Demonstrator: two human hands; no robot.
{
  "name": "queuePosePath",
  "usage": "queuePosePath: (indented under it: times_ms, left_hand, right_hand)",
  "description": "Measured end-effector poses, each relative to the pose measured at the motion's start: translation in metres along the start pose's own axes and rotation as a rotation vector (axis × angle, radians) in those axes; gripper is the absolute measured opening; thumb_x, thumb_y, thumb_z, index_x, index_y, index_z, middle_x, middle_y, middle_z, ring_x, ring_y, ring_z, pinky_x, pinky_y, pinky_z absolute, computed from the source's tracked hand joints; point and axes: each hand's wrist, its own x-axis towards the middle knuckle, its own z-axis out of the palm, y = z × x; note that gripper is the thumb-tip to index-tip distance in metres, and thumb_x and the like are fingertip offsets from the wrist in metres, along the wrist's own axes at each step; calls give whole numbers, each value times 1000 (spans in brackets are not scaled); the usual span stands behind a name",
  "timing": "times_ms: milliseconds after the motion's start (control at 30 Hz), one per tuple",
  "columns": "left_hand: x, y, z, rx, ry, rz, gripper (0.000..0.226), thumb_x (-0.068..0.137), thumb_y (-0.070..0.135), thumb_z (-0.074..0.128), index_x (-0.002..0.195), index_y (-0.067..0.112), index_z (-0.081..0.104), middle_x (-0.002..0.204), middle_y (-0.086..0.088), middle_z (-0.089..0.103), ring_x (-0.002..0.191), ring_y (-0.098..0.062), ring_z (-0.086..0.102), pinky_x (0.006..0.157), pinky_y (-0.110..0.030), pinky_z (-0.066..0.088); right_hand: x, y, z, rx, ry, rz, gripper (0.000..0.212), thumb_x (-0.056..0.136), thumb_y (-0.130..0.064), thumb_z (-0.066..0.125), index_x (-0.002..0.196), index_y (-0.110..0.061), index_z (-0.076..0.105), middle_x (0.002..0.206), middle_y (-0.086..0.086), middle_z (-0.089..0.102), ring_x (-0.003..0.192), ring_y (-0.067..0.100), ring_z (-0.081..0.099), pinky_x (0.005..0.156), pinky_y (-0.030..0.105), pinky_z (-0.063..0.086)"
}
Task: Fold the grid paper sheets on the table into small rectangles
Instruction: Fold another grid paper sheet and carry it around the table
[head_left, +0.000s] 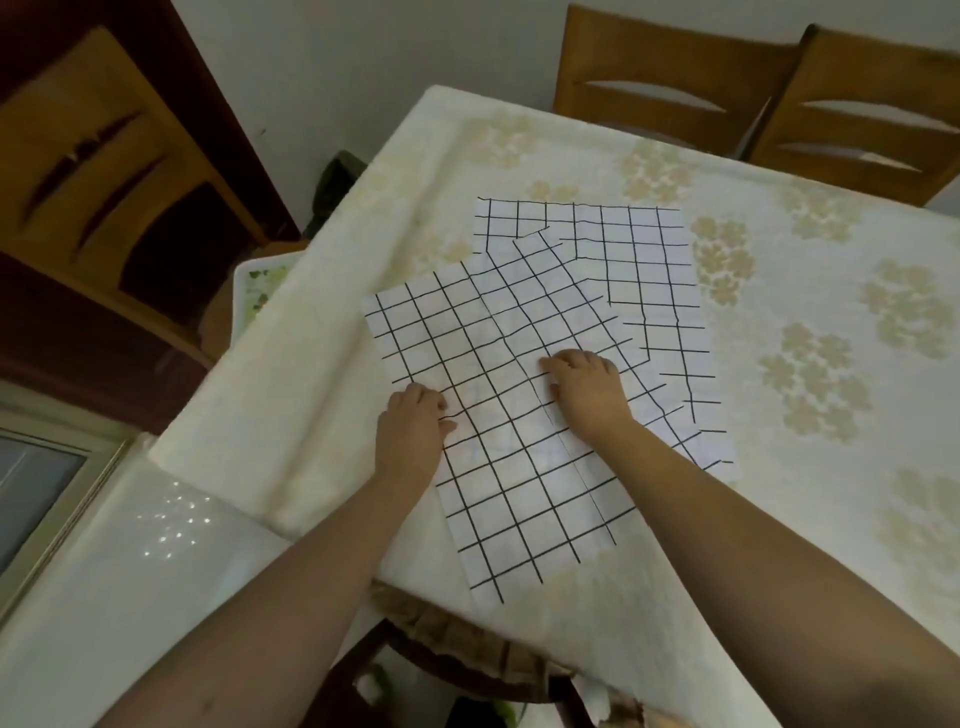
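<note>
Your left hand (413, 423) rests on the left part of the top grid sheet (498, 467), fingers bent under so the tips are hidden; whether they pinch the paper or only press it, you cannot tell. Your right hand (589, 392) lies knuckles-up on the same sheet, close to a line that runs along the sheet from its far end toward you, fingers curled down onto the paper; the fingertips are out of sight beneath the hand, so a grip cannot be confirmed there either.

The top grid sheet sits toward the near left corner of the worktop (779, 467), turned at an angle, its nearest corner close to the near edge. Whether that long line is a fold or the edge of another sheet is hard to make out. Under it and further from you lie more grid sheets (649, 260), overlapping; their edges run together, so you cannot count them with certainty. The outer one reaches toward the middle of the worktop, and your right forearm covers part of its near edge.

The worktop carries a pale flowered cloth (810, 374). Two wooden chairs (753, 88) stand at the far edge, cut off by the frame. A wooden cabinet (104, 182) stands off the left edge.
</note>
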Motion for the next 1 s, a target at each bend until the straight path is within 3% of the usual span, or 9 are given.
queuePosePath:
  times_ms: [233, 433, 567, 667, 800, 867, 933, 1000]
  left_hand:
    - [1, 0, 4, 38, 29, -6, 11, 90, 27, 63, 94, 18, 67, 103, -1, 58, 99, -23, 51, 79, -36, 43]
    - [-11, -12, -6, -72, 135, 107, 4, 85, 12, 69, 86, 14, 67, 93, -1, 60, 91, -24, 54, 72, -37, 46]
    - [-17, -20, -13, -148, 134, 159, 8, 86, 1, 66, 88, 8, 62, 97, -2, 57, 91, -17, 52, 73, -25, 43]
    - [-19, -23, -18, -231, 97, 178, 6, 88, 2, 63, 87, 7, 61, 100, -3, 56, 91, -15, 55, 78, -23, 46]
    - [-24, -24, -23, -412, 53, 59, 4, 88, 8, 66, 91, 10, 68, 112, 2, 58, 100, -1, 54, 84, -1, 39]
    - [-27, -21, -26, -477, 60, 9, 11, 86, 9, 69, 96, 12, 69, 113, 4, 60, 97, 9, 53, 81, 2, 38]
    - [-29, -17, -28, -511, 67, -22, 20, 83, 8, 72, 102, 12, 69, 113, 4, 59, 95, 8, 53, 77, 3, 37]
    - [-30, -15, -29, -486, 50, -8, 27, 81, 9, 75, 107, 10, 69, 116, 2, 58, 99, -1, 53, 76, 4, 35]
  right_hand:
    - [18, 6, 3, 18, 61, 6, 24, 93, -20, 54, 116, -21, 62, 121, 4, 57, 116, 27, 47, 102, 37, 27]
    - [21, 7, 7, 59, 75, -51, 9, 89, -20, 59, 95, -21, 66, 107, 2, 58, 107, 26, 49, 101, 36, 29]
    - [16, 7, 12, 63, 124, -110, 6, 85, -15, 63, 87, -19, 67, 99, 4, 60, 100, 28, 52, 98, 39, 32]
    - [5, 8, 11, 84, 224, -165, 7, 82, -10, 67, 84, -17, 65, 93, 2, 62, 95, 28, 56, 96, 37, 33]
    - [-22, 15, 4, 98, 283, -202, 18, 78, -1, 68, 83, -17, 61, 82, -2, 62, 82, 23, 58, 88, 27, 30]
    - [-39, 17, 1, 96, 302, -200, 14, 80, -2, 66, 82, -15, 60, 77, -1, 63, 76, 24, 58, 85, 25, 29]
    - [-59, 20, -1, 91, 331, -196, 7, 84, -9, 58, 82, -15, 61, 73, -1, 62, 72, 23, 58, 82, 26, 29]
    - [-78, 24, -2, 69, 365, -200, 14, 87, -16, 48, 82, -16, 61, 70, -2, 61, 71, 23, 57, 80, 29, 31]
